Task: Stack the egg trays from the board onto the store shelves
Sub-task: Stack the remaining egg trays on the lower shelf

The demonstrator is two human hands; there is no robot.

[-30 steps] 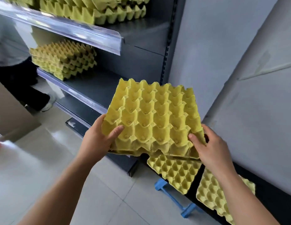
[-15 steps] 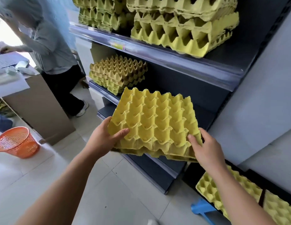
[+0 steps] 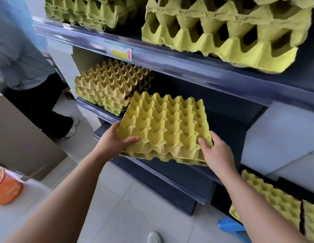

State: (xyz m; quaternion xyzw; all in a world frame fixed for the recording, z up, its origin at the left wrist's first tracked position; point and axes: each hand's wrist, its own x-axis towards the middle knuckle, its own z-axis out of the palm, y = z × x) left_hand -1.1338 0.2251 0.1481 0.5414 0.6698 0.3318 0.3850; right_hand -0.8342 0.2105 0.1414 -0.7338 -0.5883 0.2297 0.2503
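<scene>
The store shelves (image 3: 196, 69) are carrying a yellow tray stack (image 3: 223, 37) at 1 o'clock and a browner stack (image 3: 112, 85) at 10 o'clock. The held egg trays (image 3: 163, 127) are hovering centrally, the left hand (image 3: 116, 142) gripping their 8 o'clock corner, the right hand (image 3: 217, 155) their 4 o'clock corner.

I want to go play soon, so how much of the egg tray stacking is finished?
Done: top-shelf stacks and a middle-shelf stack are up. In hand: the left hand and right hand grip the held trays at the middle shelf, not yet set down. Left: leftover trays lie low on the right.
</scene>
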